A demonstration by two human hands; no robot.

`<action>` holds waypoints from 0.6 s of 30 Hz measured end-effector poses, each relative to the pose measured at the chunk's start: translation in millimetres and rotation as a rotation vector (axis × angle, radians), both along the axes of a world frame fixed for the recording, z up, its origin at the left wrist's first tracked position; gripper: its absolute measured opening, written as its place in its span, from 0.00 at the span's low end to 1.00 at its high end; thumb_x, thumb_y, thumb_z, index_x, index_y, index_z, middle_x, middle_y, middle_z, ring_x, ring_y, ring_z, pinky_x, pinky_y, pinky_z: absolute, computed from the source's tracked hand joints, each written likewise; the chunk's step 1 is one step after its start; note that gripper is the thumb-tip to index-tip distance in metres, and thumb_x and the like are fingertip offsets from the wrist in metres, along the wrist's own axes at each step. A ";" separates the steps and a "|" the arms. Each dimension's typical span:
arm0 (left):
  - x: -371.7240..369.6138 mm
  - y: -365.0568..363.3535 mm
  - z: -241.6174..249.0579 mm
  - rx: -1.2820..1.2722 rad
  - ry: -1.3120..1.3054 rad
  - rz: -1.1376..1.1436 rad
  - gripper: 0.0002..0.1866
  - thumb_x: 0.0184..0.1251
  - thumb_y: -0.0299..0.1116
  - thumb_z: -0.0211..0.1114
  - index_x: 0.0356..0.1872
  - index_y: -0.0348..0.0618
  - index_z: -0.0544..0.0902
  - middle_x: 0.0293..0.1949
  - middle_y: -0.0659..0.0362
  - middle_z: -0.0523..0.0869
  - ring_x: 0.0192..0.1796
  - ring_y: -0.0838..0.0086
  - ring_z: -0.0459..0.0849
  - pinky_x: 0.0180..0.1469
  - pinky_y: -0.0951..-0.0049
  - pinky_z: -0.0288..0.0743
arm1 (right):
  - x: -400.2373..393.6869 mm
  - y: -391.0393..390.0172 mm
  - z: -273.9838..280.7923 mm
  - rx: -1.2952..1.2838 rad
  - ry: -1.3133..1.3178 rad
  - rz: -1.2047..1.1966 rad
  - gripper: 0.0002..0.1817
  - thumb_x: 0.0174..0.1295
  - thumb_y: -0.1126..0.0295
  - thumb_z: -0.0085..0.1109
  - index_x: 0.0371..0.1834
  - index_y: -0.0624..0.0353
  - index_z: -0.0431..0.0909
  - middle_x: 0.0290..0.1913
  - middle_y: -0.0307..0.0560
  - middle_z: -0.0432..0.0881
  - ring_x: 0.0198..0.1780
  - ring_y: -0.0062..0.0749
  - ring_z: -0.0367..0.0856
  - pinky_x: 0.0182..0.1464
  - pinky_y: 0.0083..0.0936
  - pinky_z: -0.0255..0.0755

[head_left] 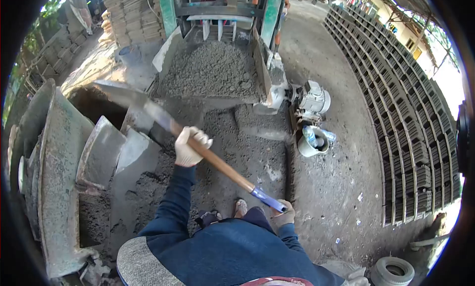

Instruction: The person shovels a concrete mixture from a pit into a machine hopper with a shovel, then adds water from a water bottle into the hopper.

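Observation:
A long-handled shovel (217, 162) slants across the middle, its blade at the upper left near the dark opening of a metal drum or mixer (62, 152). My left hand, in a pale glove (190, 146), is wrapped round the wooden shaft below the blade. At the blue end of the handle, my right hand (283, 214) is closed on the grip. The blade is somewhat blurred, and whether it carries anything cannot be made out. Beyond my hands, a heap of grey mix (213, 70) lies in a metal hopper (262, 73).
A motor (314, 102) and a white bucket with bottles (311, 142) stand right of the hopper. Racks of grey blocks (396, 107) line the right side. A tyre (392, 272) lies at the lower right. Parts of people show behind the green frame (271, 18).

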State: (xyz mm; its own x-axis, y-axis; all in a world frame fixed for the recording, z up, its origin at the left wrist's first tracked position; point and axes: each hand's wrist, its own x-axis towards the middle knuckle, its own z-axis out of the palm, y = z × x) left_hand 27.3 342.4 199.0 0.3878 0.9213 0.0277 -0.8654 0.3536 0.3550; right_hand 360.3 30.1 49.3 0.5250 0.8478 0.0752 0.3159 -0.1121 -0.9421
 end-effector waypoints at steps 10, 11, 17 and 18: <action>2.0 -135.4 -238.4 -1.126 -0.028 0.440 0.14 0.69 0.38 0.69 0.28 0.48 0.74 0.21 0.61 0.75 0.21 0.72 0.72 0.28 0.65 0.76 | -31.7 50.0 12.3 -0.521 0.727 -0.003 0.09 0.59 0.80 0.65 0.39 0.63 0.76 0.26 0.45 0.78 0.17 0.29 0.76 0.20 0.32 0.79; 20.0 -148.4 -272.6 -1.156 -0.042 0.449 0.13 0.69 0.37 0.68 0.28 0.48 0.73 0.20 0.62 0.73 0.20 0.73 0.71 0.26 0.67 0.74 | -19.7 46.5 -7.5 -0.600 0.668 0.009 0.11 0.58 0.81 0.61 0.44 0.63 0.77 0.31 0.48 0.80 0.24 0.34 0.79 0.18 0.37 0.76; 214.5 -239.0 -395.4 -1.415 0.144 0.093 0.10 0.66 0.38 0.67 0.37 0.44 0.78 0.26 0.54 0.77 0.25 0.53 0.80 0.36 0.42 0.83 | 147.4 -40.3 -99.5 -0.989 0.317 -0.306 0.08 0.61 0.76 0.61 0.43 0.63 0.81 0.38 0.50 0.83 0.38 0.37 0.83 0.32 0.37 0.80; 252.2 -253.0 -402.8 -1.537 0.014 0.029 0.11 0.66 0.37 0.68 0.38 0.44 0.78 0.26 0.53 0.77 0.27 0.55 0.80 0.38 0.42 0.83 | 166.0 -48.9 -95.8 -1.032 0.270 -0.318 0.08 0.61 0.75 0.60 0.43 0.63 0.81 0.38 0.49 0.83 0.38 0.36 0.83 0.33 0.36 0.80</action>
State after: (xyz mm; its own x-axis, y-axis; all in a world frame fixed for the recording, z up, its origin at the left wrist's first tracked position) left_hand 279.5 89.3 -203.8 0.3618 0.0626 -0.9301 -0.8780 0.3582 -0.3174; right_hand 526.3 -18.8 -46.5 0.6220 0.2616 -0.7380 -0.0675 -0.9211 -0.3834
